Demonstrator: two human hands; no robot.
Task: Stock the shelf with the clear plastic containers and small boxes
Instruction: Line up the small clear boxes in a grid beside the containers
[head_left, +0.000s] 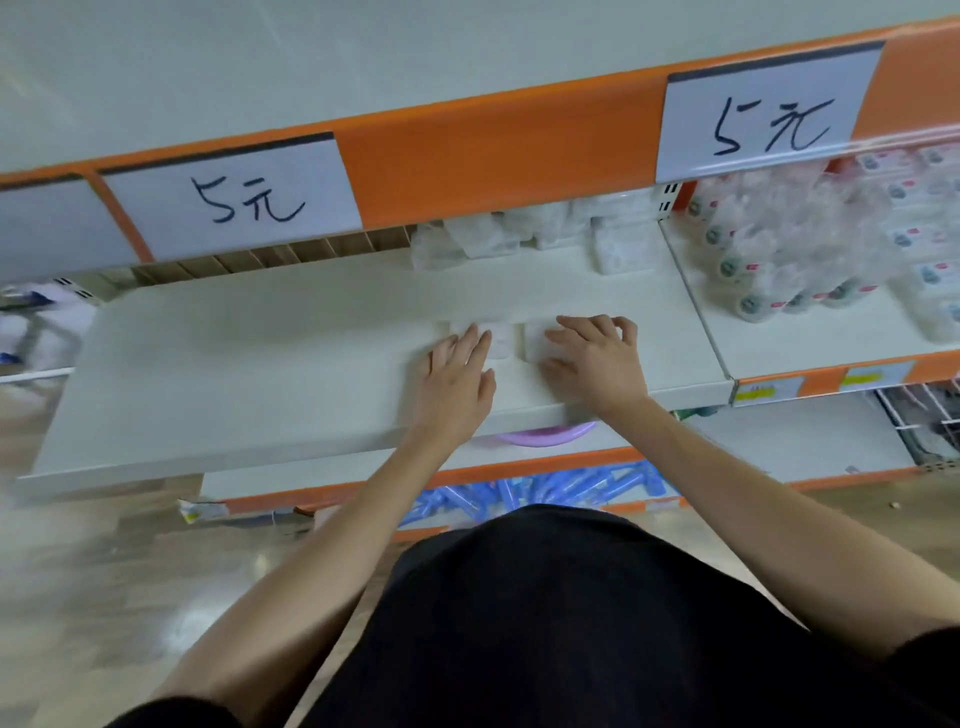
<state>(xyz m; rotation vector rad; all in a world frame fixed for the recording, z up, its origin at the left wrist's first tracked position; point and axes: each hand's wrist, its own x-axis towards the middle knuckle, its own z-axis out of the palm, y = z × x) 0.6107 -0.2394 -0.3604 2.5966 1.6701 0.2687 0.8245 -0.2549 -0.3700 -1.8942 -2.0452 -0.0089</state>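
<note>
- Black top (571, 623), at the bottom of the frame, is nearest. Two bare forearms reach up from it to the shelf.
- Left fingers (470, 340) lie fairly straight and close together, flat on the left box (500, 340). The left hand (457, 379) seems to press on it rather than grip.
- Right fingers (618, 327) curl over the far edge of the right box (534, 340), with the thumb at its near side. The right hand (597, 358) holds it.
- Both boxes are small and white. They sit at the centre of the frame on the shelf (260, 364), just beside each other with a narrow gap and near the front edge.
- Clear containers (483, 236) are heaped at the back of the shelf, upper centre, well apart from the boxes.
- Further out, wrapped bottles (779, 249) crowd the next bay at right, price tags (244, 202) hang above, and a purple basin (540, 434) shows under the shelf lip.
- Risks, as I judge them:
  - The boxes are close to the front lip, so a hand pulled back carelessly could drag one off onto the basin or floor.
  - The left box is only pressed on, so it may skew or slide away if pushed.
  - The white boxes barely stand out from the pale shelf, so the row could easily end up crooked.
  - A hard push backward could knock into the loose container heap and topple it.
</note>
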